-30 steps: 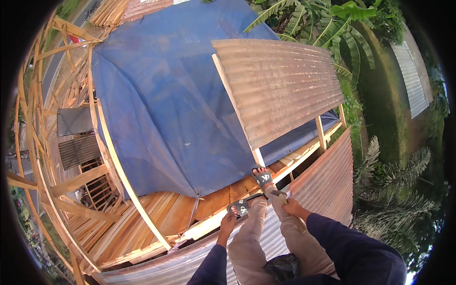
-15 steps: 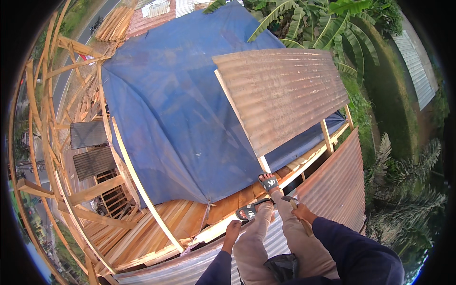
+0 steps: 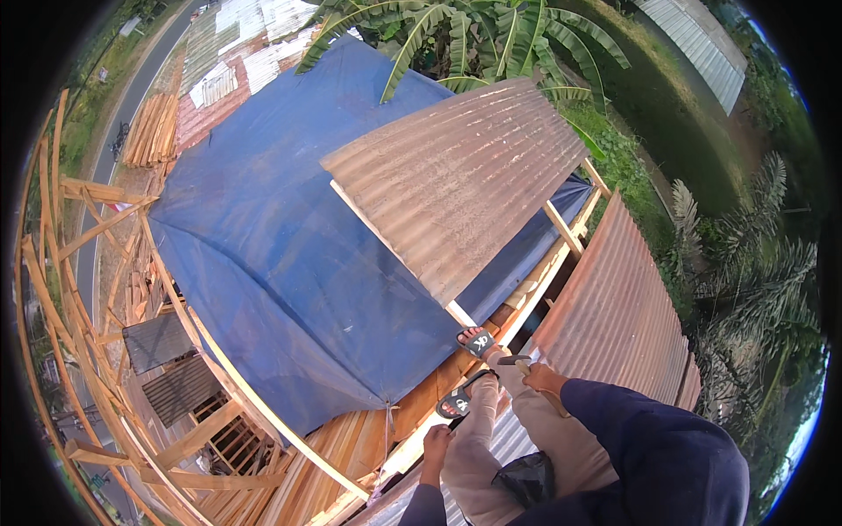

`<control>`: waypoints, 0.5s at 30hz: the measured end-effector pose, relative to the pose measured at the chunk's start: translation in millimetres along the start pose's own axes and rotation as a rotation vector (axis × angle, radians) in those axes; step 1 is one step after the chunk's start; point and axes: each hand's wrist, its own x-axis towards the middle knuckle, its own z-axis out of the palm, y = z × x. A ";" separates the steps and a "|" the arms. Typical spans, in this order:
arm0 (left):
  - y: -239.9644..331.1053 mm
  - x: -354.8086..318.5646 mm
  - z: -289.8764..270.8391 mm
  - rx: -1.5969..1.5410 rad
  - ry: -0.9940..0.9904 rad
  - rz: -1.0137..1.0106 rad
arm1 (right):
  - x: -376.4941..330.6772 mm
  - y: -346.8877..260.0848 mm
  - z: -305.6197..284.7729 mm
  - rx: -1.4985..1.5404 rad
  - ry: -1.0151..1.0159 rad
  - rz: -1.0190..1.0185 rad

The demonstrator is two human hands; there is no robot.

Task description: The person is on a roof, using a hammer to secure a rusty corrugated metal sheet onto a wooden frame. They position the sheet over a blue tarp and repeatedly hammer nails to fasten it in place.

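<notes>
My right hand [image 3: 545,379] is closed around the wooden handle of a hammer [image 3: 516,359], held beside my right leg with its dark head pointing forward. Low by my left leg, my left hand [image 3: 436,440] has its fingers curled in; whatever they hold, if anything, is too small to make out. My feet, in dark sandals [image 3: 476,342], stand at the timber edge of a roof frame. Ahead of them a rusty corrugated metal sheet [image 3: 447,184] rests on wooden battens. A blue tarpaulin [image 3: 272,228] spreads beneath and left of that sheet.
A second rusty corrugated sheet [image 3: 614,307] slopes down on the right. Curved bare timber framing [image 3: 96,351] stands at the left, high above a road [image 3: 140,88]. Stacked planks [image 3: 342,443] lie below the tarp's near edge. Banana leaves [image 3: 491,39] overhang the far side. A black bag [image 3: 526,478] hangs at my waist.
My view has turned right, so the roof appears shifted left and tilted. The hammer, still in my right hand, sits slightly farther forward in the picture. My feet stay at the timber edge.
</notes>
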 end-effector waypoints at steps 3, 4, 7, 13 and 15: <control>5.7 -0.6 -6.0 0.066 0.027 -0.010 | -0.1 9.6 7.8 0.009 0.093 -0.031; 11.2 -3.9 -6.0 0.056 0.044 -0.002 | -1.2 12.0 9.4 0.019 0.068 -0.001; 20.7 -1.3 -11.8 0.047 0.075 0.088 | -1.1 5.3 4.9 0.056 0.008 0.044; 41.5 8.9 -9.6 0.173 0.061 0.093 | -5.8 11.5 4.4 0.150 0.002 0.079; 53.9 8.9 -2.4 0.213 0.041 0.055 | -2.8 17.5 3.6 0.202 -0.052 0.122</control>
